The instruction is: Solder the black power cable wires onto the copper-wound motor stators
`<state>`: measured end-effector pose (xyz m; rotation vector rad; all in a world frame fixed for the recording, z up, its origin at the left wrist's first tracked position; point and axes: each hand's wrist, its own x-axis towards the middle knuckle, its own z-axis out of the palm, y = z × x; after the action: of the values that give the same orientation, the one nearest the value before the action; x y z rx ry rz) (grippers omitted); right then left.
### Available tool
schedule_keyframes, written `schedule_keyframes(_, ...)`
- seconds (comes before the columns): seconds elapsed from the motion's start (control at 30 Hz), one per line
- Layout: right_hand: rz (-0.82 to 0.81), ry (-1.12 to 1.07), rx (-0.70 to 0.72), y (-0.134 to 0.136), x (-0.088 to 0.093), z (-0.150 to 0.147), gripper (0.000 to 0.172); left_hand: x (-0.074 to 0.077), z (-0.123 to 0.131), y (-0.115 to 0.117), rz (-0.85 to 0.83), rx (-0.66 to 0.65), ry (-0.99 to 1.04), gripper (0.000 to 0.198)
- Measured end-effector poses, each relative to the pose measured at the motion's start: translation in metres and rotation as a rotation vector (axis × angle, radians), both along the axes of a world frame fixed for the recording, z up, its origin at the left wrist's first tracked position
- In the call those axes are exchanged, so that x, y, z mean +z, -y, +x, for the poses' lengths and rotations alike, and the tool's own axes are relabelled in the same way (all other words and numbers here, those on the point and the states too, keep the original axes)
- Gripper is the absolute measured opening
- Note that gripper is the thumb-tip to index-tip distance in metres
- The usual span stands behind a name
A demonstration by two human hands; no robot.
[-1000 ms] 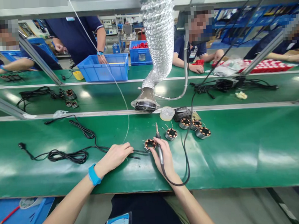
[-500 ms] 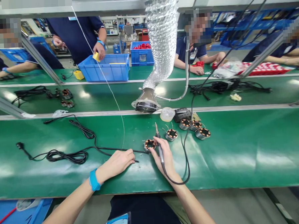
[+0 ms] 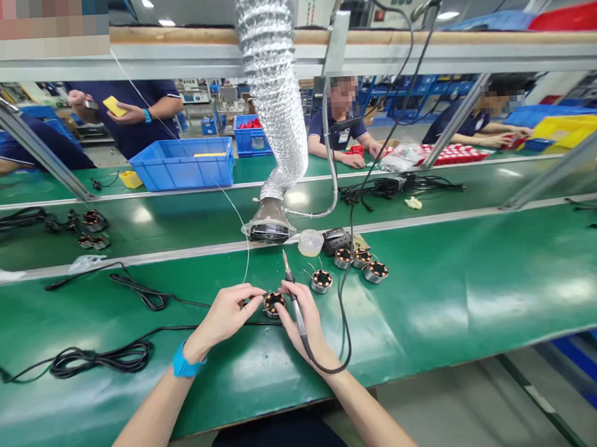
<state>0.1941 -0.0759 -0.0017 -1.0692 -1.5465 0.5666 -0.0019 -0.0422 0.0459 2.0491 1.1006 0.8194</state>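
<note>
My right hand is closed round the grip of a soldering iron, whose tip points up and away from me. The thumb of that hand rests against a motor stator with copper windings, lying on the green bench. Just left of the stator, my left hand pinches the end of a black cable by the stator's upper edge; the fingers partly hide this end. A second black cable runs along the bench to the stator. A thin solder wire hangs down behind my left hand.
Several more stators lie to the right, near a clear round tub and a black holder. A fume hood on a silver duct hangs ahead. Co-workers sit and stand beyond, by a blue crate.
My left hand has moved up to the stator with the cable end. The right hand keeps the iron. The view has tilted up and swung right; a co-worker has lifted a yellow piece from the crate.
</note>
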Motion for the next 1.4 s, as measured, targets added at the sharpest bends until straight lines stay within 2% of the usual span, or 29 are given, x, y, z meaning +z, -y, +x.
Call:
schedule_keyframes(0.2, 0.041, -0.159, 0.066, -0.008, 0.012, -0.018, 0.038, -0.007, 0.0, 0.003, -0.064, -0.021, 0.065, 0.029)
schedule_keyframes(0.3, 0.016, -0.198, 0.057, -0.012, 0.012, -0.025, 0.036, -0.013, -0.001, 0.003, -0.076, 0.059, 0.11, 0.027)
schedule_keyframes(0.4, -0.033, -0.236, 0.018, -0.013, 0.012, -0.03, 0.036, -0.019, 0.0, 0.003, -0.017, 0.162, 0.133, 0.024)
schedule_keyframes(0.53, -0.055, -0.247, 0.006, -0.012, 0.01, -0.032, 0.036, -0.023, 0.001, 0.003, 0.045, 0.144, 0.176, 0.018)
schedule_keyframes(0.8, -0.057, -0.298, 0.013, -0.013, 0.007, -0.038, 0.032, -0.02, 0.0, 0.002, -0.157, 0.108, 0.292, 0.022)
schedule_keyframes(0.97, 0.06, -0.188, -0.051, -0.006, 0.004, -0.044, 0.029, -0.023, 0.002, -0.001, -0.346, 0.133, 0.454, 0.025)
schedule_keyframes(1.07, 0.147, -0.034, -0.086, 0.0, 0.003, -0.044, 0.038, -0.026, 0.003, -0.003, -0.392, 0.182, 0.473, 0.026)
schedule_keyframes(1.2, 0.256, 0.105, -0.024, 0.004, 0.006, -0.046, 0.055, -0.03, 0.007, -0.001, -0.356, 0.211, 0.44, 0.022)
schedule_keyframes(1.3, 0.281, 0.091, 0.049, 0.003, 0.007, -0.05, 0.047, -0.03, 0.009, 0.002, -0.26, 0.179, 0.35, 0.015)
schedule_keyframes(1.4, 0.217, 0.032, 0.058, 0.001, 0.007, -0.049, 0.039, -0.026, 0.007, 0.005, -0.207, 0.138, 0.249, 0.011)
